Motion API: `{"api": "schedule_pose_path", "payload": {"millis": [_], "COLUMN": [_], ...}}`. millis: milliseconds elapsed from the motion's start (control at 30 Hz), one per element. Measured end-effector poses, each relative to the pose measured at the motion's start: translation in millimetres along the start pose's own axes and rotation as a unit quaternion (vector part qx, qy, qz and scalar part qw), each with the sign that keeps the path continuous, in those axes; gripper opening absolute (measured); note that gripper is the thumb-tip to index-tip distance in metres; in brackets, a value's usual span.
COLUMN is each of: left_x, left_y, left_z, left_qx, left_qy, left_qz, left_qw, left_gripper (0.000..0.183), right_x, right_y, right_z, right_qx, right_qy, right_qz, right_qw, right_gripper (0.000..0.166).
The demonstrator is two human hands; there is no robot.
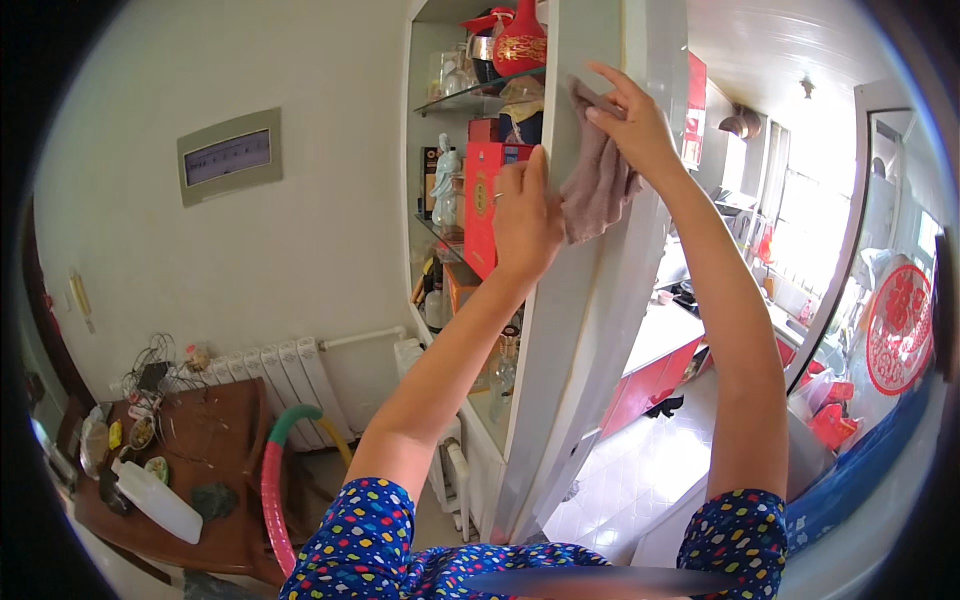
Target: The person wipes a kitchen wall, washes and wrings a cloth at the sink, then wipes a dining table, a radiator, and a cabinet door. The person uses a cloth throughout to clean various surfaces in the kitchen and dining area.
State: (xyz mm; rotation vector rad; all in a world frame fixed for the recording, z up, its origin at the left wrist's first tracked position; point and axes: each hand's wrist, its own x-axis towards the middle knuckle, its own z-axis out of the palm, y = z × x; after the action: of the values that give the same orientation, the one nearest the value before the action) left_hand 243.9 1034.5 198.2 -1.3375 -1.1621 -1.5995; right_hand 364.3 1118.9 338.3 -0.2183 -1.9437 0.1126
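Observation:
My right hand (637, 124) is raised against the pale door-frame post (570, 300), with a brownish-grey cloth (600, 180) pinched between thumb and fingers. The cloth hangs down in folds over the post's face. To its left, my left hand (529, 217) rests at the post's left edge, beside the glass-shelved cabinet; its fingers are bent and partly hidden, and whether it grips the edge I cannot tell. Just behind that hand a red box (480, 202) stands on a shelf. Above it is a red gourd-shaped bottle (520, 45) with gold decoration.
A pale figurine (444, 176) and glassware share the glass shelves. At lower left, a wooden table (202, 420) holds a white plastic jug (157, 499) and tangled wires, near a coloured hoop (274, 480) and a white radiator (289, 375). A glazed door (847, 247) stands at right by the kitchen.

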Motion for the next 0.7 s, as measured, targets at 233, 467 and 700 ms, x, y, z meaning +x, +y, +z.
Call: {"api": "schedule_pose_path", "payload": {"millis": [233, 467, 700], "left_x": [7, 16, 20], "left_y": [51, 83, 81], "left_z": [-22, -8, -10], "left_qx": [-0.117, -0.174, -0.515], "left_qy": [-0.012, -0.087, -0.127], "left_qz": [-0.009, -0.072, -0.215], "left_qw": [0.993, 0.978, 0.82], "left_gripper": [0.046, 0.066, 0.054], "right_x": [-16, -28, -48], "right_y": [-4, -14, 6], "right_z": [-41, -54, -75], "right_qx": [0.192, 0.292, 0.301], "right_qy": [-0.041, -0.035, -0.11], "right_qz": [0.09, 0.102, 0.184], "right_qw": [0.976, 0.95, 0.929], "right_gripper": [0.029, 0.025, 0.033]}}
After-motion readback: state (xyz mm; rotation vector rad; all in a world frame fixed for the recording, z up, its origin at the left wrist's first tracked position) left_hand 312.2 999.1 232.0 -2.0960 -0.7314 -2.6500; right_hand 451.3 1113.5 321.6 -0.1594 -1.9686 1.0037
